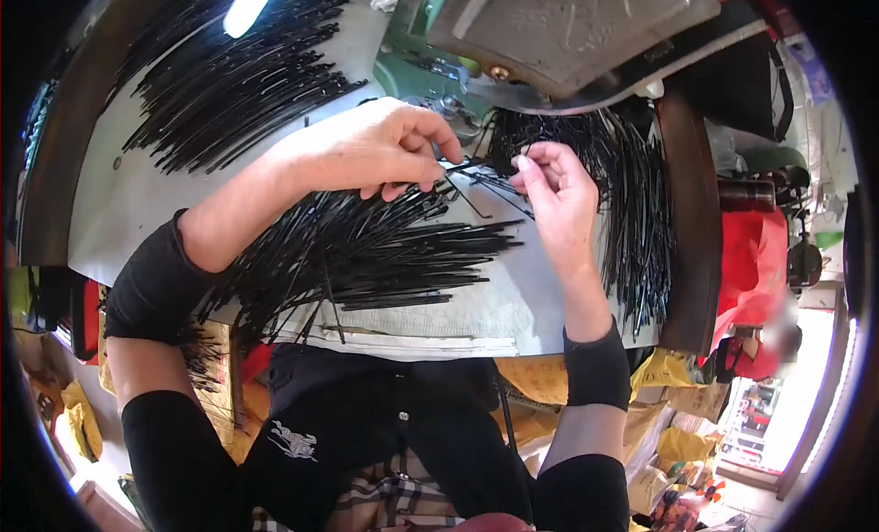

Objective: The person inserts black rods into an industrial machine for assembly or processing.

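Observation:
My left hand (389, 147) is over the middle of the table, thumb and fingers pinched on the end of a thin black rod (469, 166). To its right, my right hand (560, 186) has its thumb and fingertips pressed together; whatever is between them is too small to make out. A few loose black rods (499, 186) lie fanned out on the table between the two hands. Below my left hand spreads a large pile of the same rods (357, 248), some sticking out towards the table's near edge.
Another heap of black rods (247, 79) lies at the far left, and one more (636, 221) runs along the right edge. A green machine with a grey metal plate (572, 28) stands at the far side, close beyond my hands. A dark wooden rim (687, 230) borders the table (513, 298).

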A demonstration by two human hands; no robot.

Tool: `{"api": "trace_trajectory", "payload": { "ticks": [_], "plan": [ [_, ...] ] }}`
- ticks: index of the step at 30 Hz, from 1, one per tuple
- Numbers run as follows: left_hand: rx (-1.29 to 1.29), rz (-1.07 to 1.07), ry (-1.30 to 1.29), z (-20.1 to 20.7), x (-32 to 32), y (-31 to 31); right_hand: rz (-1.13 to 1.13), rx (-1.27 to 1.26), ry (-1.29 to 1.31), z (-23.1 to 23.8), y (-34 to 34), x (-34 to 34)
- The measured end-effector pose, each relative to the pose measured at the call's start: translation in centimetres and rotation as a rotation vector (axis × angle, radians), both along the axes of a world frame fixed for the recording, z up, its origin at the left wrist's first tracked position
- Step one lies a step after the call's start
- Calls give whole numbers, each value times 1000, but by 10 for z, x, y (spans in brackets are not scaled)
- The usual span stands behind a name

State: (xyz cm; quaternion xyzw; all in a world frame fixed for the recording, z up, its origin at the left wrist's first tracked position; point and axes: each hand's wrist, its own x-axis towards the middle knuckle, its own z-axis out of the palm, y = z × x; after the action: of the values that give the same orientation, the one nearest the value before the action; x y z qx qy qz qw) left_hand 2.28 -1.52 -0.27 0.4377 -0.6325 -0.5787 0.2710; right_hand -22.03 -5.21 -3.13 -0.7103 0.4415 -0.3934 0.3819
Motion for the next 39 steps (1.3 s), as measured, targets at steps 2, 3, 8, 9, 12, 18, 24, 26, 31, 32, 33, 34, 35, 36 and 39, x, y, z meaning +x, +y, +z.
{"api": "trace_trajectory", "payload": {
  "ticks": [2, 3, 8, 9, 12, 18, 24, 26, 31, 32, 33, 34, 35, 36, 39],
  "plan": [
    [20, 12, 61, 0, 5, 0, 10, -7, -3, 2, 0, 5],
    [36, -2, 107, -2, 8, -1, 7, -10, -6, 3, 1, 7],
    [193, 31, 308, 9, 13, 3, 53, -89, 3, 4, 1, 20],
    [236, 22, 375, 7, 15, 2, 61, -67, -13, 5, 2, 24],
    [204, -2, 417, 7, 14, 2, 78, -2, -25, 6, 4, 26],
    [218, 122, 352, 1, 16, -4, 196, 246, -261, 17, 11, 33],
    [140, 143, 286, -4, 11, -6, 244, 357, -326, 26, 14, 35],
    [135, 131, 288, -9, 10, -7, 232, 316, -434, 25, 16, 39],
    [129, 118, 250, -8, 6, -3, 157, 276, -613, 34, 16, 49],
    [149, 117, 264, -8, 6, -3, 147, 268, -605, 33, 15, 50],
    [170, 116, 278, -7, 7, -3, 133, 306, -593, 27, 14, 49],
    [167, 115, 277, -7, 7, -2, 134, 304, -594, 23, 13, 46],
    [154, 124, 296, -7, 8, -2, 149, 306, -507, 19, 13, 43],
    [141, 132, 316, -7, 8, -3, 163, 308, -421, 16, 13, 39],
    [142, 181, 312, -7, 10, -4, 163, 336, -336, 14, 16, 36]
  ]
}}
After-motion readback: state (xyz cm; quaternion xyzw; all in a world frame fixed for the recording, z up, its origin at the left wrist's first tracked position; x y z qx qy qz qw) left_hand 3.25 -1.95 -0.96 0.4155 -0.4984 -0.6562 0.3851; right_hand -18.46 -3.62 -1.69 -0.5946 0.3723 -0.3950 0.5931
